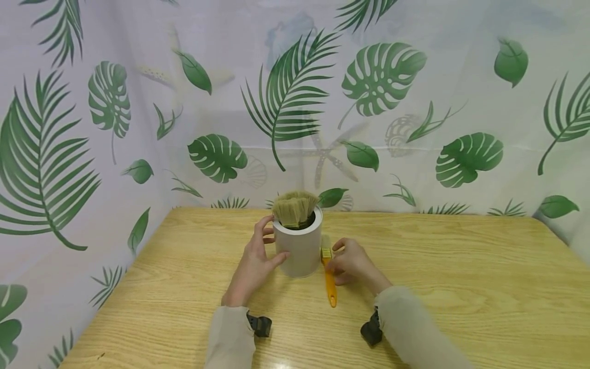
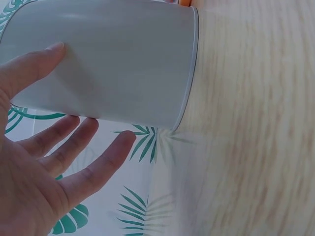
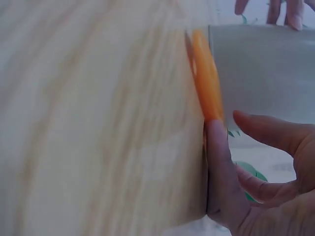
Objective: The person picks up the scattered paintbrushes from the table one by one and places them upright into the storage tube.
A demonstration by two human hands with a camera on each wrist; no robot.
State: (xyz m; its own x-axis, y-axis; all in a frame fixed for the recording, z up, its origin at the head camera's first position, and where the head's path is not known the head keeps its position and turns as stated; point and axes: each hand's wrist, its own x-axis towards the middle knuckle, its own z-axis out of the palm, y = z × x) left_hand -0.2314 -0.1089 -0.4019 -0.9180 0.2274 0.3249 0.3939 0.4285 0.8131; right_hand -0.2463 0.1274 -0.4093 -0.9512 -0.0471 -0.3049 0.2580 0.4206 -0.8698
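Observation:
A white can point(image 1: 299, 252) stands upright on the table, with pale bristles of paintbrushes point(image 1: 295, 207) fanning above its rim. My left hand point(image 1: 254, 261) is spread round its left side, thumb over the front. In the left wrist view the loosely extended fingers point(image 2: 83, 179) reach the can's edge, with one finger apart from it. Just right of the can lies a paintbrush with an orange handle point(image 1: 330, 287), bristles pointing away from me. Over it is my right hand point(image 1: 352, 262); one fingertip touches the handle in the right wrist view, while the thumb point(image 3: 266, 130) stands apart.
The can and brush rest on a wood-grain table point(image 1: 461, 287). A leaf-printed curtain point(image 1: 295, 102) hangs behind the table's far edge and along the left side. Each wrist carries a small black camera, and both sleeves are light.

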